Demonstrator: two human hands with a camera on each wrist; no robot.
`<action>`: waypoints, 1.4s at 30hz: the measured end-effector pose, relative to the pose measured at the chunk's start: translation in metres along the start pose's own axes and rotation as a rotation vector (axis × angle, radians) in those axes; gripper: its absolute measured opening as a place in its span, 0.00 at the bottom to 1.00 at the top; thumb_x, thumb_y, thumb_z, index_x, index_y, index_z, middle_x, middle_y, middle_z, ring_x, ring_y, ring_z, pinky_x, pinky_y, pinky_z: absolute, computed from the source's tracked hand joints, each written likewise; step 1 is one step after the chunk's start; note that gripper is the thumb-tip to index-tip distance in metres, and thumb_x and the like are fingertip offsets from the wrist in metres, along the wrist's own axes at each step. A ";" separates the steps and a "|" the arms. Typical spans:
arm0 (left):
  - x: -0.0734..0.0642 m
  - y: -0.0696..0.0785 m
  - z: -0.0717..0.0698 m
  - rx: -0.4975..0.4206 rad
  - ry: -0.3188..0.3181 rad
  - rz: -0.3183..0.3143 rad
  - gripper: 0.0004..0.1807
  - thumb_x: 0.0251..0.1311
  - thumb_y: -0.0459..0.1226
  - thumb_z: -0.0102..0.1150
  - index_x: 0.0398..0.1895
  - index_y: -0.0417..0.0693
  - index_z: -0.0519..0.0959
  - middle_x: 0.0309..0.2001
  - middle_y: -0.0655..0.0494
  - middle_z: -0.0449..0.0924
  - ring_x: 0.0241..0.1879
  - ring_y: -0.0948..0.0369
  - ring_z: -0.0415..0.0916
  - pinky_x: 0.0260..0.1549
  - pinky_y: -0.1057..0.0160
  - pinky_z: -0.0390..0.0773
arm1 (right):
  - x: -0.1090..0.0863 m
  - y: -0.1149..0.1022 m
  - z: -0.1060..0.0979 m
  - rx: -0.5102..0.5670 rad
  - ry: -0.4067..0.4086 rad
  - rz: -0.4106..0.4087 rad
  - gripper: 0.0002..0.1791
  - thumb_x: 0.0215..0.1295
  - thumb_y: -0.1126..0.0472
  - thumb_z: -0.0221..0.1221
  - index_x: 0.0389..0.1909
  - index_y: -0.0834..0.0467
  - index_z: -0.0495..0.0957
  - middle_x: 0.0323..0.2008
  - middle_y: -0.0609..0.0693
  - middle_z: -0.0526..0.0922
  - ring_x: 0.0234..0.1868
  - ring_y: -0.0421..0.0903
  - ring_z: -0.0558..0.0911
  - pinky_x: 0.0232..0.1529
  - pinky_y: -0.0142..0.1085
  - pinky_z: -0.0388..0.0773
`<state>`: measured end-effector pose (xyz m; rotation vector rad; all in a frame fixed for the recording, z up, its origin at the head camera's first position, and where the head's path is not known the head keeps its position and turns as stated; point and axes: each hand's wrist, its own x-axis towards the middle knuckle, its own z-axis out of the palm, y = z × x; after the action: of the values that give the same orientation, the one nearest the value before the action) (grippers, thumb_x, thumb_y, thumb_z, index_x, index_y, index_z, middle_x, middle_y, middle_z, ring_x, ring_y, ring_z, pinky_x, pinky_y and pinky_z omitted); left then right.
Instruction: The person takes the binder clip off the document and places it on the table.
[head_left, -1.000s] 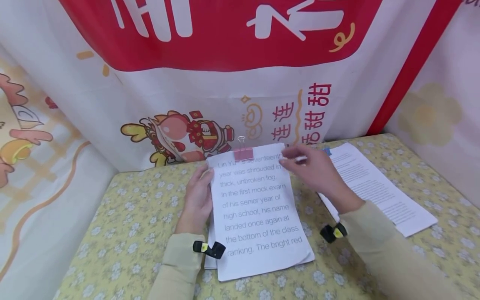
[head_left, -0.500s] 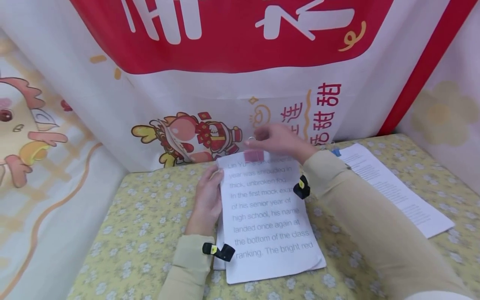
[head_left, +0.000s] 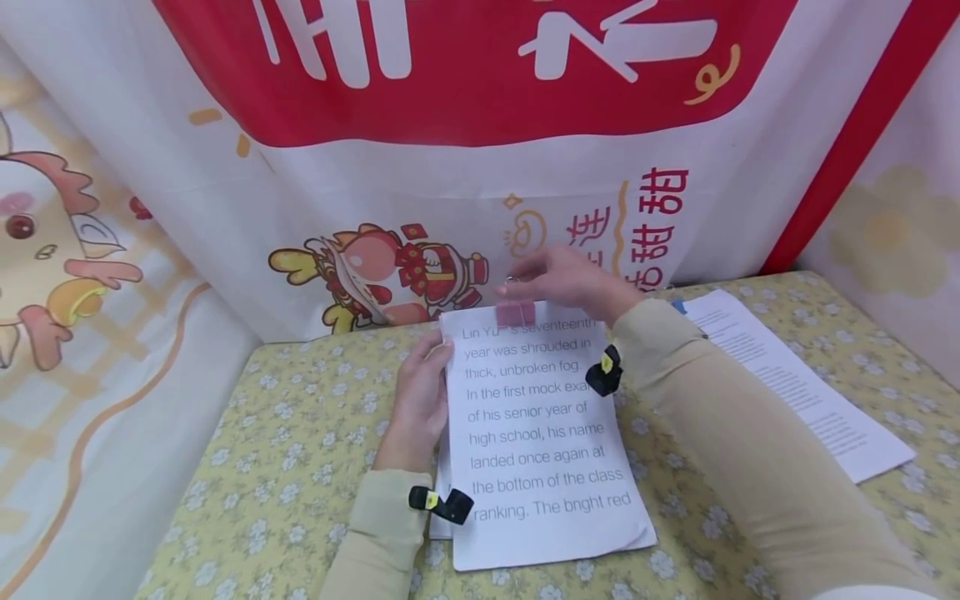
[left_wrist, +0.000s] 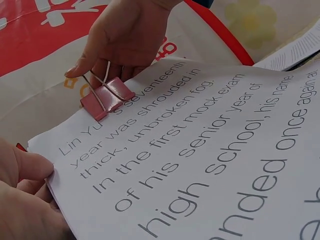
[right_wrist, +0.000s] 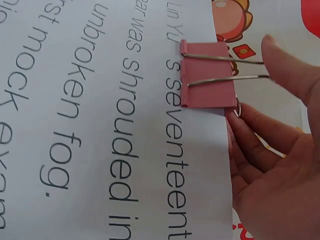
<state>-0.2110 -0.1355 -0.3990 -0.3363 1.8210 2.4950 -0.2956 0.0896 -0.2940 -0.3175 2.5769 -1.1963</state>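
Observation:
A stack of printed paper [head_left: 546, 442] in large type stands tilted up at the middle of the table, its top edge near the cloth backdrop. My left hand [head_left: 422, 396] grips its upper left edge, thumb [left_wrist: 32, 164] in front and fingers partly hidden behind. A pink binder clip [right_wrist: 207, 77] bites the top edge of the sheets. My right hand [head_left: 562, 279] pinches the clip's wire handles: the thumb [right_wrist: 285, 65] lies on the front handle, and the fingers [right_wrist: 267, 137] reach behind to the rear one. The clip's jaws still sit over the paper.
More paper [head_left: 444, 500] shows beneath the stack at lower left. To the right lies a second stack of printed sheets [head_left: 795, 387] with a blue clip [head_left: 678, 306] at its top, partly hidden by the right sleeve. A flowered cloth [head_left: 300, 467] covers the table.
My right hand has moved left from the stack's upper right corner to the pink clip and taken hold of its handles. The left hand keeps its grip. The head view has shifted slightly.

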 end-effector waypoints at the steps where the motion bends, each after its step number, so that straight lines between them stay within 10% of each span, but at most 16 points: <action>1: 0.000 0.000 0.000 0.000 0.002 -0.001 0.18 0.83 0.42 0.52 0.71 0.58 0.77 0.71 0.58 0.78 0.76 0.59 0.72 0.79 0.57 0.69 | 0.000 0.000 0.001 0.006 0.006 0.003 0.36 0.66 0.38 0.72 0.71 0.48 0.78 0.71 0.50 0.80 0.77 0.54 0.73 0.79 0.62 0.67; 15: -0.008 0.005 -0.001 0.204 0.043 -0.035 0.19 0.82 0.41 0.52 0.70 0.63 0.76 0.64 0.57 0.85 0.62 0.55 0.82 0.70 0.52 0.76 | 0.000 0.003 0.007 0.042 0.045 0.006 0.34 0.69 0.41 0.71 0.71 0.51 0.78 0.70 0.53 0.81 0.74 0.55 0.75 0.78 0.60 0.69; 42: -0.010 0.006 -0.005 0.180 0.032 -0.041 0.18 0.82 0.41 0.52 0.70 0.62 0.77 0.65 0.55 0.84 0.64 0.55 0.82 0.73 0.53 0.75 | -0.016 0.004 -0.025 0.330 0.213 0.095 0.36 0.68 0.34 0.69 0.71 0.46 0.78 0.69 0.51 0.80 0.69 0.54 0.79 0.76 0.64 0.68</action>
<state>-0.2013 -0.1413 -0.3928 -0.4029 2.0103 2.2898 -0.2893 0.1146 -0.2795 0.0040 2.4707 -1.6650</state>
